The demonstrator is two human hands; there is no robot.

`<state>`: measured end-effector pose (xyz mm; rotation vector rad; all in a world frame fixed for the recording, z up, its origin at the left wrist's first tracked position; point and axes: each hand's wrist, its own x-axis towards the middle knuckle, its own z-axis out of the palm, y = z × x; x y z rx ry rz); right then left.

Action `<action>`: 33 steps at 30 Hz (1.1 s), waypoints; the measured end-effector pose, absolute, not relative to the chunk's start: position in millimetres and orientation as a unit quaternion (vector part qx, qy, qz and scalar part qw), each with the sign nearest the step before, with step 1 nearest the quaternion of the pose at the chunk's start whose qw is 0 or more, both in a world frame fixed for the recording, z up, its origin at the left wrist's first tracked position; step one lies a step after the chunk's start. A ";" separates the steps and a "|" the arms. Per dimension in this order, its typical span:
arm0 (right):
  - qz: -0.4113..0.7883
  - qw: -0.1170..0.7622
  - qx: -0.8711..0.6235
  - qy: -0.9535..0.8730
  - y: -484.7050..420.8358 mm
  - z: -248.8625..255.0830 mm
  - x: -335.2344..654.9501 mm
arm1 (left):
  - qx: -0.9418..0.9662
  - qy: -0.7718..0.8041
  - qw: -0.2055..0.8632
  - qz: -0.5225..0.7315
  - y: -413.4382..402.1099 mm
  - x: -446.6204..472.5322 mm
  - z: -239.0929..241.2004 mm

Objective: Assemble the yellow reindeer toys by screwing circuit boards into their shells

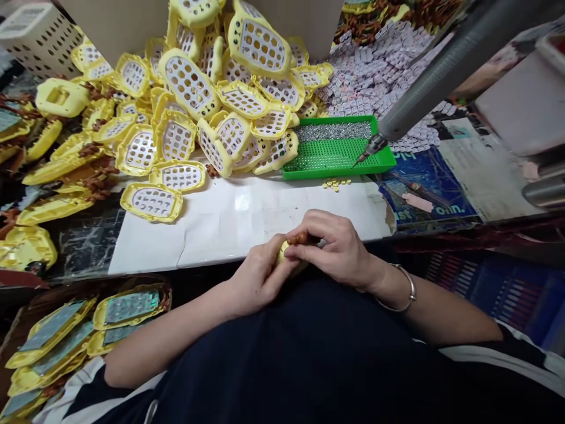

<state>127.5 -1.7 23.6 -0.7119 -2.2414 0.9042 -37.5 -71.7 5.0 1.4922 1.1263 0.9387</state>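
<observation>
Close to my body, at the table's front edge, my left hand [261, 270] is closed around a yellow plastic piece [282, 252], most of it hidden by the fingers. My right hand [336, 250] meets it from the other side, its thumb against the yellow piece. A small brown knobbly plastic part [298, 238] shows between the right thumb and fingers. Whether it is joined to the yellow piece I cannot tell. Beyond the hands lies a white work sheet [229, 221], with a yellow shell half [152, 202] holding a white perforated insert at its left.
Yellow shells [189, 82] are heaped at the back. A green tray [339, 162] holds small metal screws [335, 131], and an electric screwdriver [410, 94] hangs over it. Tiny yellow pieces [336, 185] lie before it. White parts [379, 65] pile behind. Lower left, a box holds more shells [128, 307].
</observation>
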 end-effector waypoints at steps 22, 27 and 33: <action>0.277 0.424 -0.260 -0.822 8.0 19.2 123.1 | 0.370 0.400 0.531 0.649 -66.9 -43.2 -19.1; 0.204 0.420 -0.239 -0.851 2.8 15.2 123.7 | 0.320 0.365 0.562 0.670 -61.8 -42.8 -18.3; 0.185 0.459 -0.275 -0.825 3.8 15.3 114.4 | 0.323 0.375 0.539 0.682 -58.8 -30.4 -19.9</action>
